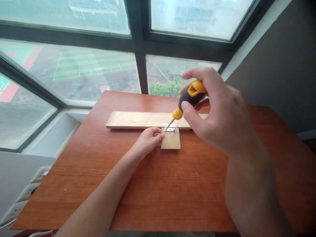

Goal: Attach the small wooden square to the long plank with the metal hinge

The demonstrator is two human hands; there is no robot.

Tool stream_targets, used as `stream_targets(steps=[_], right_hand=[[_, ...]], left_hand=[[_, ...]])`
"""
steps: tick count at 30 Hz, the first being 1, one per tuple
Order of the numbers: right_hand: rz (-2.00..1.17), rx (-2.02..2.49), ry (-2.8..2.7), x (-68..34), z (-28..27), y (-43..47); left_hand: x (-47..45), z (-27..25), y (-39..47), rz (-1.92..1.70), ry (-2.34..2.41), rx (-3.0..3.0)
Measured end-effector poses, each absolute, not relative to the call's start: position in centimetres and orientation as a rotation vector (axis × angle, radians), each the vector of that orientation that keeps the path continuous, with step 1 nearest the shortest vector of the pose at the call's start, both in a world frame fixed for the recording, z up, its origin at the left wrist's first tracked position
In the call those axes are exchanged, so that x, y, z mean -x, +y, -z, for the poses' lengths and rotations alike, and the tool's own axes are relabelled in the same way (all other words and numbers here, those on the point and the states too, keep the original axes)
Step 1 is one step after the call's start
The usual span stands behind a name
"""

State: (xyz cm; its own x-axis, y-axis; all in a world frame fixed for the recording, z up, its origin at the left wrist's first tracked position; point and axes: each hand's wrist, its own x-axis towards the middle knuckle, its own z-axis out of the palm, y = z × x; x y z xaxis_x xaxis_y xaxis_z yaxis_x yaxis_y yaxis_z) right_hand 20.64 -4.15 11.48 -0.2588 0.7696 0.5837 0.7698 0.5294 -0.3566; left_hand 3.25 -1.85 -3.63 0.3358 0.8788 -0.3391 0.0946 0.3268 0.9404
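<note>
"Holding the screwdriver, where does the right hand lie with respect to the hinge?"

"Above the hinge and to its right. Its grip is partly closed: the thumb and curled fingers have hold of the black-and-yellow handle, while 1 finger extends past it. The metal shaft slants down to the left, its tip at the left end of the hinge's near leaf; contact with a screw is too small to tell."

"How is the hinge placed?"

"It is silver, with 2 leaves. The far leaf lies on the long board, which extends to both sides of the hinge; the near leaf lies on the small board, directly on the hinge's near side."

"And the left hand?"

"Just left of the hinge and slightly nearer the viewer. Its grip is narrowed to a pinch at the small board's left edge; how far the fingers reach beneath cannot be told."

"What surrounds the hinge?"

"The reddish-brown counter spreads around it, under both boards. Beyond the hinge stands a dark window frame, with trees visible straight behind and a green sports field to the left."
</note>
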Motion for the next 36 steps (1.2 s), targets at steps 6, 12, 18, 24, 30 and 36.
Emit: stream_targets(steps=[6,12,18,24,30,36], right_hand=[[0.159,1.267,-2.045,-20.48,-11.33,-3.74],[0.102,1.272,-2.019,-20.43,-11.31,-3.85],[-0.061,1.239,-2.082,-20.36,-11.32,-4.27],[0.139,1.306,-2.003,-20.24,-10.7,-3.4],[-0.006,1.236,-2.038,-20.24,-11.19,-3.86],[0.099,1.342,-1.987,-20.12,-10.98,-3.64]], left_hand=[[-3.28,3.69,-1.9,-0.696,1.118,-1.133],[-3.37,3.67,-1.89,-0.699,1.101,-1.132],[-3.37,3.47,-1.85,-0.708,1.088,-1.112],[-3.35,3.59,-1.89,-0.706,1.093,-1.11],[-3.38,3.4,-1.96,-0.708,1.087,-1.095],[-3.33,3.42,-1.98,-0.705,1.095,-1.116]])
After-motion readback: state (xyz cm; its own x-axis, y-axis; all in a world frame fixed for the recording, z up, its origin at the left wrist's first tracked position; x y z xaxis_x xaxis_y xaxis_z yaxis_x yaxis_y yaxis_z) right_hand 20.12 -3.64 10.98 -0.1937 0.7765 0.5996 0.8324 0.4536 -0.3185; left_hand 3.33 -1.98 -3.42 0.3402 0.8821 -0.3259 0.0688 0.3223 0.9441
